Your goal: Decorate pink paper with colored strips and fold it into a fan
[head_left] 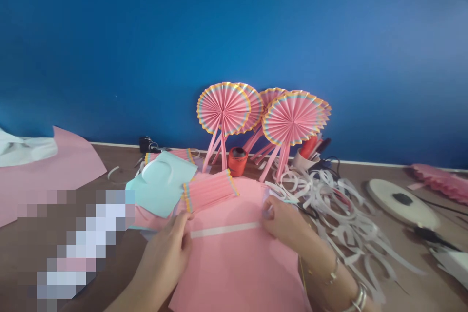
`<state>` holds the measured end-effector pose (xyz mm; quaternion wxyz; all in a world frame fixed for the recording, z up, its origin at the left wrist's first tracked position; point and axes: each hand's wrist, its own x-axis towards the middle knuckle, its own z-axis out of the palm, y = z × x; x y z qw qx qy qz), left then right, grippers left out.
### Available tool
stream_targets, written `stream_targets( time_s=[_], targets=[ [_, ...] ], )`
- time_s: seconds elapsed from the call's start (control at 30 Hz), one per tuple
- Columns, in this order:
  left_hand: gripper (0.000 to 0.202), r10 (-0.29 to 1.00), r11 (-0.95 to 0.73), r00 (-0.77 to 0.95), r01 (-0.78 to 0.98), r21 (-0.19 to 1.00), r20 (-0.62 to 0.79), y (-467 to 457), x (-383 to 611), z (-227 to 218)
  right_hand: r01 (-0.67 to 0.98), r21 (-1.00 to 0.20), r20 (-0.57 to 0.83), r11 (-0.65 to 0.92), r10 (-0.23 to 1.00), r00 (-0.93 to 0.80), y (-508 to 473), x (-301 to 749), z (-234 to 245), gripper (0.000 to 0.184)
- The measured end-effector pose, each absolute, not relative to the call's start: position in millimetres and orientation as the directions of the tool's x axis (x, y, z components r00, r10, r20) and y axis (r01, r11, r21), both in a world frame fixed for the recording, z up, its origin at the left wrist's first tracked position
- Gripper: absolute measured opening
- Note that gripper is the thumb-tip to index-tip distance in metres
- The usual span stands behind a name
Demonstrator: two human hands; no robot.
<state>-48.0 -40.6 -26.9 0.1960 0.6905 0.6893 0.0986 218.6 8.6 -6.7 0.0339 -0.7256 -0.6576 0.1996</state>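
A large pink paper sheet (pixel 241 273) lies in front of me, with a narrow white strip of tape (pixel 226 230) running across it. My left hand (pixel 171 246) is closed at the strip's left end, by the paper's left edge. At the other end, my right hand (pixel 283 219) pinches the strip, fingers curled in. Just beyond the strip rests a pleated pink paper piece (pixel 210 191) with yellow and blue edging. Light blue paper (pixel 166 183) lies to its left. Behind it stand several round pink pleated fans (pixel 223 109) on paper legs.
Curled white backing strips (pixel 340 204) are heaped to the right. Behind stand a red tape roll (pixel 238 162) and a pen cup (pixel 306 158). A pale oval device (pixel 400 202) with a cable lies farther right. Pink paper (pixel 73 161) covers the left side, before a blue wall (pixel 146 48).
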Motion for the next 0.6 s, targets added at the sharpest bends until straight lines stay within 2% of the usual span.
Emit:
stream_targets(
  time_s=[0.1,0.17,0.3,0.43,0.53,0.6],
  targets=[
    [0.033,0.994,-0.029,0.069,0.905,0.425,-0.08,-40.4,-50.8,-38.6,0.953,-0.261,-0.24,-0.154,0.967,0.09,14.5,233.1,-10.8,0.023],
    [0.035,0.994,-0.057,0.092,0.896,0.44,-0.059,-39.6,-52.3,-42.8,0.951,-0.274,-0.25,-0.141,0.966,0.071,17.9,241.3,-11.2,0.022],
    [0.033,0.992,-0.081,0.117,0.879,0.47,-0.048,-37.8,-53.4,-40.9,0.923,-0.379,-0.207,-0.069,0.978,-0.012,18.1,243.4,-5.1,0.016],
    [0.033,0.991,-0.098,0.13,0.862,0.497,-0.03,-38.7,-54.7,-37.6,0.856,-0.508,-0.292,-0.095,0.954,-0.067,11.1,233.0,-2.3,0.01],
    [0.032,0.99,-0.122,0.138,0.845,0.52,0.009,-40.7,-55.9,-36.6,0.838,-0.532,-0.332,-0.126,0.941,-0.069,7.3,226.3,-6.3,0.016],
    [0.028,0.992,-0.118,0.125,0.835,0.538,0.023,-41.8,-56.1,-35.1,0.84,-0.532,-0.334,-0.101,0.937,-0.099,7.2,224.3,-8.8,0.013]
  ],
)
